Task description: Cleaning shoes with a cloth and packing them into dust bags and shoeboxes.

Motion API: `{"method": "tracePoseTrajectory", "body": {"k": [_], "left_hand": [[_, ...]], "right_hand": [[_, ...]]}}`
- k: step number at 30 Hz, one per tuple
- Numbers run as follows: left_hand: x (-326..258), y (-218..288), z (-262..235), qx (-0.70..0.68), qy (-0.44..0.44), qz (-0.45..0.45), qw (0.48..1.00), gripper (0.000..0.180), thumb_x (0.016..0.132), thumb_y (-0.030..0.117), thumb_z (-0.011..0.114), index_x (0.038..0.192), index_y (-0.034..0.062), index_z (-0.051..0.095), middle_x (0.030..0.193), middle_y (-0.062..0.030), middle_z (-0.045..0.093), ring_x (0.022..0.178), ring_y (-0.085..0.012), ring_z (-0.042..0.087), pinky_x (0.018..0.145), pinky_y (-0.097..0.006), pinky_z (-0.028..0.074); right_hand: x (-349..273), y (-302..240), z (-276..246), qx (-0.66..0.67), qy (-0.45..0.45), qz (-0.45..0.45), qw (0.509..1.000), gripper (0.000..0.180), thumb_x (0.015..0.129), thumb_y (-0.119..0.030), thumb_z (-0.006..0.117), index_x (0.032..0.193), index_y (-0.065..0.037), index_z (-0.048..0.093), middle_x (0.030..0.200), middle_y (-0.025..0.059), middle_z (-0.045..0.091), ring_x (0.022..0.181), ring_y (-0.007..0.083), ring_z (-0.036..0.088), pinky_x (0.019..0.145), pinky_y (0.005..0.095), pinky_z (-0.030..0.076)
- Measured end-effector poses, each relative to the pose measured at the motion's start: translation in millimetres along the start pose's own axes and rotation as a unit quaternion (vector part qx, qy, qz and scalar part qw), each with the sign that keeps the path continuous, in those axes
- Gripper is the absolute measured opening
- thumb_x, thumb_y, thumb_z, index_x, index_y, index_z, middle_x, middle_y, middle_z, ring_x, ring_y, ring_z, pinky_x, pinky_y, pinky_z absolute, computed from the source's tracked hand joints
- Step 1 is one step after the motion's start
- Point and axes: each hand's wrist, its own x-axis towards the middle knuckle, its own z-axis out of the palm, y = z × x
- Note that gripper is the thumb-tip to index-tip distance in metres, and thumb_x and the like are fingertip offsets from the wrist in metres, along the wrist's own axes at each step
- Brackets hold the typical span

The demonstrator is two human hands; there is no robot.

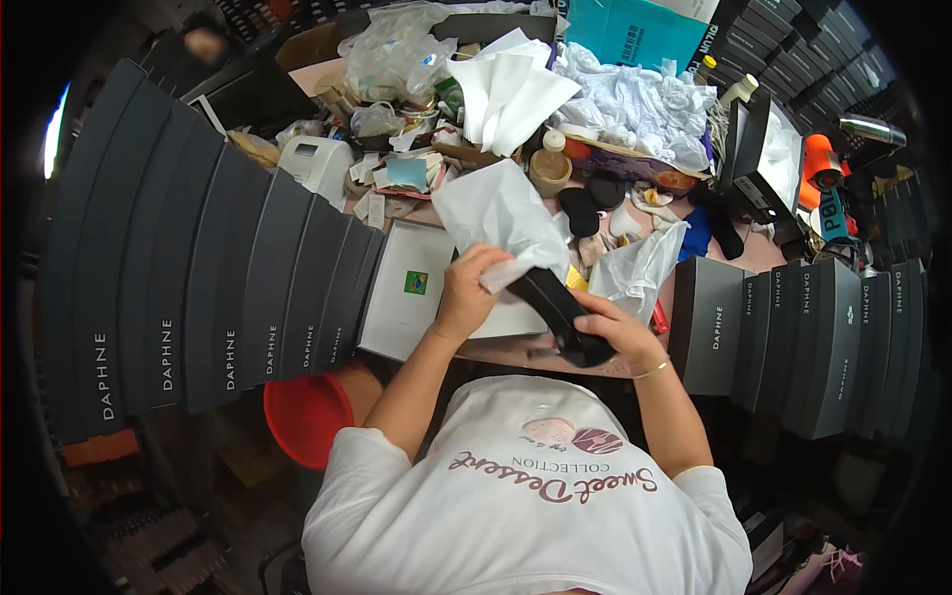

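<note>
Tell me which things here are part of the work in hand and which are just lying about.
In hand:
- black shoe, held by the right hand
- white tissue paper, gripped by the left hand
- open white box just beyond the hands

Lying about:
- rows of dark boxes on both sides
- crumpled plastic bags
- red stool
- orange tape roll

Left of the hands, a row of dark grey boxes (198, 288) fans outward; a matching row (803, 337) stands to their right. Beyond them lie crumpled plastic bags (635, 104), a teal carton (635, 30) and a small white printer (319, 164). A red stool (305, 416) sits below-left.
</note>
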Motion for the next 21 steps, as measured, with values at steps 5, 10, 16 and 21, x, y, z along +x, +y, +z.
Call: {"method": "tracePoseTrajectory", "body": {"k": [5, 10, 16, 21], "left_hand": [[34, -19, -29, 0.062, 0.032, -0.071, 0.995, 0.031, 0.067, -0.007, 0.059, 0.097, 0.0016, 0.065, 0.091, -0.008, 0.062, 0.071, -0.0158, 0.054, 0.068, -0.026, 0.045], [47, -9, -16, 0.054, -0.046, 0.013, 0.997, 0.02, 0.073, 0.0, 0.064, 0.093, -0.0014, 0.064, 0.091, -0.011, 0.061, 0.077, -0.0218, 0.059, 0.068, -0.029, 0.047], [35, 24, -11, 0.051, -0.073, 0.001, 0.996, 0.016, 0.076, 0.004, 0.069, 0.089, -0.0021, 0.065, 0.09, -0.012, 0.061, 0.08, -0.0275, 0.061, 0.07, -0.033, 0.049], [24, 49, -12, 0.167, -0.012, 0.169, 0.971, 0.024, 0.065, -0.001, 0.069, 0.089, 0.0021, 0.068, 0.09, -0.0084, 0.059, 0.078, -0.0261, 0.058, 0.064, -0.034, 0.048]], "right_hand": [[28, 47, -36, 0.257, -0.104, 0.012, 0.961, 0.06, 0.085, -0.03, 0.053, 0.134, 0.0, 0.038, 0.11, 0.0212, 0.058, 0.085, 0.0326, 0.064, 0.065, 0.0387, 0.058], [9, 73, -35, 0.356, -0.211, 0.005, 0.91, 0.075, 0.076, -0.033, 0.055, 0.138, -0.001, 0.027, 0.111, 0.0294, 0.052, 0.081, 0.0503, 0.059, 0.055, 0.047, 0.06], [8, 70, -33, 0.396, -0.207, -0.014, 0.895, 0.075, 0.076, -0.034, 0.057, 0.137, 0.0, 0.029, 0.109, 0.0305, 0.051, 0.082, 0.0492, 0.056, 0.053, 0.0483, 0.06], [10, 59, -31, 0.314, -0.235, -0.06, 0.918, 0.071, 0.076, -0.035, 0.063, 0.133, 0.0, 0.036, 0.106, 0.0268, 0.055, 0.09, 0.0424, 0.059, 0.064, 0.0465, 0.06]]}}
